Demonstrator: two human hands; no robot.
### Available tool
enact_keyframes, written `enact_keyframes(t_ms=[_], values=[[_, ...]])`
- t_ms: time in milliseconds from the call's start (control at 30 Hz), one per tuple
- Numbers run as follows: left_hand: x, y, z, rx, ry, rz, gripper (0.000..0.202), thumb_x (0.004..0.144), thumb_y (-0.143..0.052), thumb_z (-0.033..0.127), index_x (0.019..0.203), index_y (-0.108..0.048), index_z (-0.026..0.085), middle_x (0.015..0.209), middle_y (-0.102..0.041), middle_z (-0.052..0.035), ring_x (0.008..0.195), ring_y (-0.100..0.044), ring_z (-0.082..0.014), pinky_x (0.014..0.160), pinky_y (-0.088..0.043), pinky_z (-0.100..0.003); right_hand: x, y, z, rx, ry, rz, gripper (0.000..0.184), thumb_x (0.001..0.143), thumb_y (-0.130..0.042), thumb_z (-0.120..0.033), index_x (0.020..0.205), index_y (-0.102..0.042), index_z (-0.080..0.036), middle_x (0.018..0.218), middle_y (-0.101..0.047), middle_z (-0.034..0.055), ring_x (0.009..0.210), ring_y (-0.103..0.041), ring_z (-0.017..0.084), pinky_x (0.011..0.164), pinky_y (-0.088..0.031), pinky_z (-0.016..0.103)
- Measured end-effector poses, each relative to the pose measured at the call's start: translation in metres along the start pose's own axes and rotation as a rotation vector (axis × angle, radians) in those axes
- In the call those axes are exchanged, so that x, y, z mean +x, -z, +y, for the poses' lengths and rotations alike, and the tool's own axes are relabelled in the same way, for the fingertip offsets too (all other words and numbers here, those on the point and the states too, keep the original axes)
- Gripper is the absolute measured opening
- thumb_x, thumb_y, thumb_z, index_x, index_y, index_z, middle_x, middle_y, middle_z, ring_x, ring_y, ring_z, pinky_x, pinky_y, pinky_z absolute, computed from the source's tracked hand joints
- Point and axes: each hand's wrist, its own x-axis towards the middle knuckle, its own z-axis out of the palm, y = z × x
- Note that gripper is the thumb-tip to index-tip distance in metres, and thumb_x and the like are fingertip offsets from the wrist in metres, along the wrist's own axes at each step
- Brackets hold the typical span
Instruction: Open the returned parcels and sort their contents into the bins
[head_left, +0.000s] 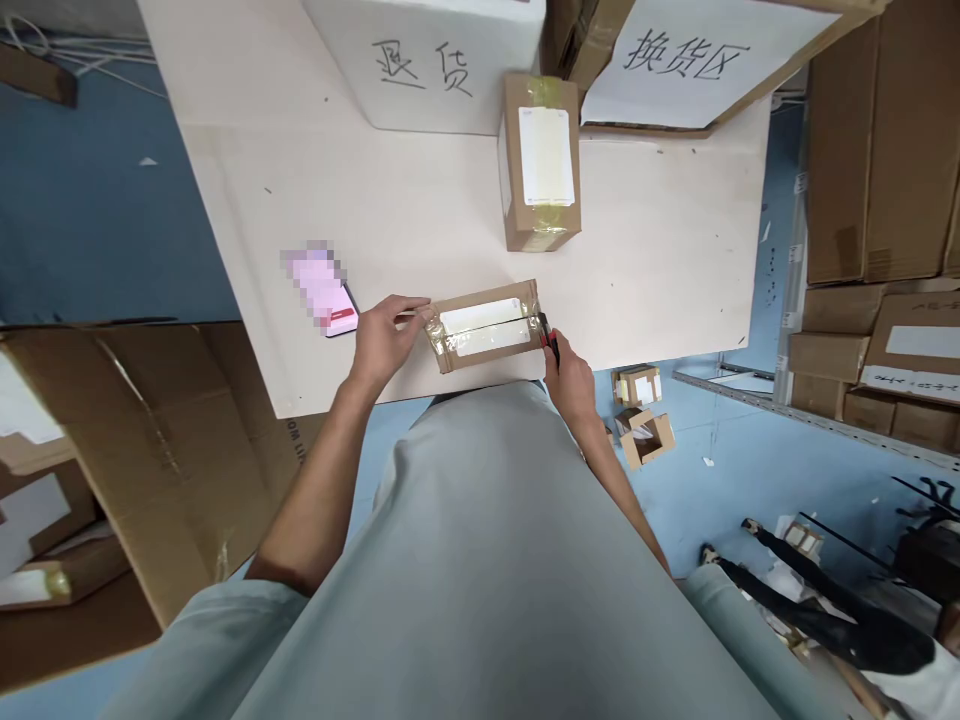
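A flat brown cardboard box [487, 355] lies at the front edge of the table, with a white label and clear tape on its top. Along the label runs a dark straight line, a slit or seam. My left hand [385, 340] grips the box's left end, fingertips on the taped corner. In my right hand [571, 382] is a black and red utility knife [550, 338], its tip at the taped right end of the box. Left of my left hand lies a phone [324, 290], its screen lit pink and blurred. Behind the box stands a taller taped carton [541, 225].
At the table's [660, 250] back are a white bin [442, 100] and a carton with a handwritten sheet [675, 60]. A large open carton [202, 450] stands at left. Small boxes [637, 385] lie on the floor. Shelved cartons [877, 150] and a person's legs [810, 605] are at right.
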Motion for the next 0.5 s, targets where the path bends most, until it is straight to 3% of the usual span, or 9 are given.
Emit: enact_keyframes(t_ms=[200,300,333,400,467,500], values=[[-0.002,-0.027,0.004,-0.166,0.102,-0.014,0.028,0.091,-0.081,0.045,0.103,-0.083,0.020,0.110,-0.083,-0.0088,0.103,-0.078,-0.0273,0.103,-0.066,-0.047,0.010,0.005,0.016,0.041,0.006,0.090,0.055,0.117,-0.030,-0.039,0.163,-0.049,-0.016,0.122,-0.082,0.0155,0.097,-0.079,0.029,0.095,-0.057,0.040],[-0.012,-0.041,0.005,-0.210,0.101,0.000,0.034,0.092,-0.081,0.051,0.106,-0.082,0.020,0.114,-0.082,-0.0095,0.107,-0.078,-0.0278,0.105,-0.065,-0.049,0.017,0.011,0.026,0.039,0.016,0.144,0.054,0.117,-0.028,-0.040,0.159,-0.054,-0.017,0.126,-0.080,0.0163,0.094,-0.078,0.027,0.096,-0.057,0.040],[-0.020,-0.046,0.004,-0.230,0.086,0.002,0.043,0.090,-0.082,0.055,0.115,-0.080,0.020,0.121,-0.080,-0.0108,0.111,-0.078,-0.0286,0.106,-0.065,-0.050,0.019,0.011,0.029,0.047,0.022,0.159,0.054,0.117,-0.027,-0.040,0.158,-0.054,-0.016,0.129,-0.079,0.0167,0.093,-0.078,0.027,0.097,-0.057,0.039],[-0.038,-0.057,0.001,-0.253,0.025,-0.021,0.081,0.081,-0.090,0.064,0.144,-0.067,0.021,0.143,-0.071,-0.0163,0.129,-0.073,-0.0331,0.111,-0.063,-0.052,0.022,0.010,0.032,0.065,0.031,0.180,0.056,0.116,-0.026,-0.040,0.158,-0.053,-0.015,0.134,-0.078,0.0177,0.093,-0.077,0.026,0.098,-0.057,0.039],[-0.056,-0.070,-0.002,-0.220,-0.061,-0.074,0.127,0.066,-0.097,0.072,0.168,-0.040,0.021,0.168,-0.048,-0.0245,0.152,-0.056,-0.0405,0.118,-0.058,-0.055,0.023,0.008,0.034,0.072,0.033,0.192,0.057,0.116,-0.024,-0.041,0.159,-0.052,-0.015,0.137,-0.076,0.0183,0.094,-0.077,0.025,0.098,-0.057,0.039],[-0.063,-0.077,-0.004,-0.176,-0.098,-0.097,0.138,0.065,-0.096,0.076,0.172,-0.029,0.021,0.175,-0.036,-0.0269,0.161,-0.044,-0.0435,0.123,-0.053,-0.057,0.024,0.006,0.035,0.072,0.030,0.194,0.058,0.116,-0.024,-0.041,0.159,-0.051,-0.015,0.138,-0.076,0.0184,0.094,-0.077,0.025,0.098,-0.057,0.039]])
